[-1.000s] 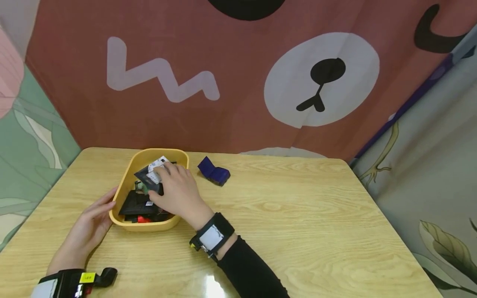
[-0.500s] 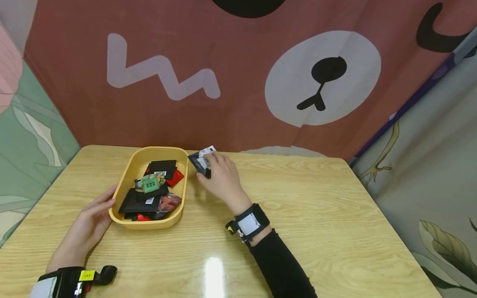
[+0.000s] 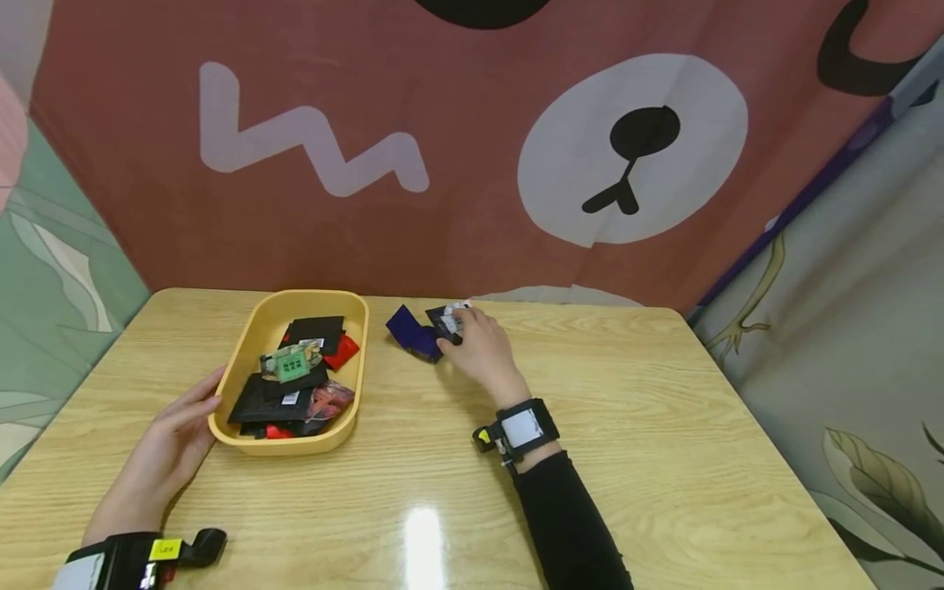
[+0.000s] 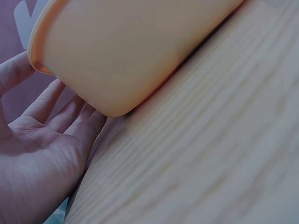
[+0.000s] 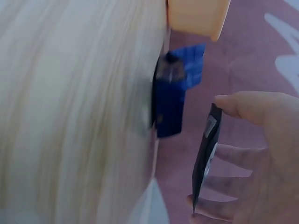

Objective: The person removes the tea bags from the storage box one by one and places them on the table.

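My left hand touches the left side of a yellow plastic basket with extended fingers; in the left wrist view the fingertips lie along the basket's outer wall, just under its rim. Between thumb and fingers, my right hand pinches a flat dark packet with a white label. It hovers beside a small dark-blue box, which stands on the table right of the basket with its flap raised. In the right wrist view the packet is held edge-on, apart from the box.
Inside the basket lie several flat packets: black ones, a green-labelled one, a red one and a clear one with reddish contents. Behind the wooden table hangs a brown printed curtain.
My right hand has lifted the dark packet out of the basket and carried it rightward, past the blue box. My left hand stays at the basket's side.
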Demonstrator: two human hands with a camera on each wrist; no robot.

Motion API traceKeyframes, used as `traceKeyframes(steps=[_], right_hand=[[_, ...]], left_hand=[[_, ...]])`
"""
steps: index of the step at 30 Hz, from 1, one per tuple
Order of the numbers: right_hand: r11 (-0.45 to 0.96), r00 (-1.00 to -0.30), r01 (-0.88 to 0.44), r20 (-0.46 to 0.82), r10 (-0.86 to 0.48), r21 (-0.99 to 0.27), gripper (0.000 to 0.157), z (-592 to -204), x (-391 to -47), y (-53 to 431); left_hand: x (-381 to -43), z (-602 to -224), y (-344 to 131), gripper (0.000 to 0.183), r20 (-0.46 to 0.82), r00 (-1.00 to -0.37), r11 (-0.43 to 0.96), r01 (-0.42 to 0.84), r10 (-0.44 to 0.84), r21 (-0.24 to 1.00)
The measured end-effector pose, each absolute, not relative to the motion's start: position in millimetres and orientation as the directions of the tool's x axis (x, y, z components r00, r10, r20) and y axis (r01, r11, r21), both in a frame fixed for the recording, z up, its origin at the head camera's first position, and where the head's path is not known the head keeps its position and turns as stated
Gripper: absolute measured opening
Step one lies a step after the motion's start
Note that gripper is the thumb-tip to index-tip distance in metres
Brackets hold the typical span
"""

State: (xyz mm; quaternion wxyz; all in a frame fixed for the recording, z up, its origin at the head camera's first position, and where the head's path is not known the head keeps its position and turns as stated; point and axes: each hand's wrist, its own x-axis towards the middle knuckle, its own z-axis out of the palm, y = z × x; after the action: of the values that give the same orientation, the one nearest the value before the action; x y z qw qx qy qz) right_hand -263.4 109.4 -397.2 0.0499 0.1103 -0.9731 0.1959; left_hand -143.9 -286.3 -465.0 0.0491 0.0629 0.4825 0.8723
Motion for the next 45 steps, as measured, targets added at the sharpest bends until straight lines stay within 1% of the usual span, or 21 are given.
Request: traceKeyframes(steps=[7, 13, 18, 22, 29, 33, 39, 45], right_hand=[[0.906, -0.99, -0.144, 0.062, -0.131, -0.398, 0.062, -404.3, -270.3, 128.1], [0.907, -0.993, -0.093, -0.031, -0.115, -0.411, 0.067, -404.0, -270.8, 137.6], [0.915, -0.99, -0.075, -0.083, -0.117, -0.396, 0.069, -400.5, -268.8, 141.9], [0.926, -0.987, -0.078, -0.099, -0.123, -0.371, 0.07, -399.5, -268.6, 143.8], [0.92, -0.988, -0.065, -0.106, -0.115, -0.387, 0.073, -399.9, -269.4, 144.1], [0.924, -0.991, -0.07, -0.08, -0.108, -0.377, 0.072, -398.7, -269.7, 144.0], [0.891, -0.991, -0.126, 0.005, -0.137, -0.437, 0.066, -388.4, -265.8, 132.3], [0.86, -0.975, -0.216, 0.054, -0.216, -0.463, 0.068, -374.7, -258.7, 102.1]], left_hand=[[-145.1, -462.7, -289.3, 0.047, 0.03, -0.989, -0.519, -0.05, 0.145, 0.853], [-144.9, -463.1, -290.0, 0.047, 0.045, -0.988, -0.521, -0.037, 0.145, 0.853], [-144.4, -462.9, -289.6, 0.047, 0.047, -0.988, -0.527, -0.037, 0.145, 0.849], [-144.4, -461.8, -289.1, 0.048, 0.042, -0.988, -0.523, -0.041, 0.146, 0.851], [-146.1, -461.2, -289.3, 0.047, 0.048, -0.988, -0.538, -0.041, 0.15, 0.842], [-147.1, -461.5, -289.4, 0.046, 0.066, -0.985, -0.563, -0.035, 0.158, 0.826], [-146.0, -462.9, -289.7, 0.047, 0.06, -0.986, -0.56, -0.038, 0.156, 0.828], [-145.4, -467.0, -289.0, 0.045, 0.055, -0.986, -0.562, -0.045, 0.16, 0.826]])
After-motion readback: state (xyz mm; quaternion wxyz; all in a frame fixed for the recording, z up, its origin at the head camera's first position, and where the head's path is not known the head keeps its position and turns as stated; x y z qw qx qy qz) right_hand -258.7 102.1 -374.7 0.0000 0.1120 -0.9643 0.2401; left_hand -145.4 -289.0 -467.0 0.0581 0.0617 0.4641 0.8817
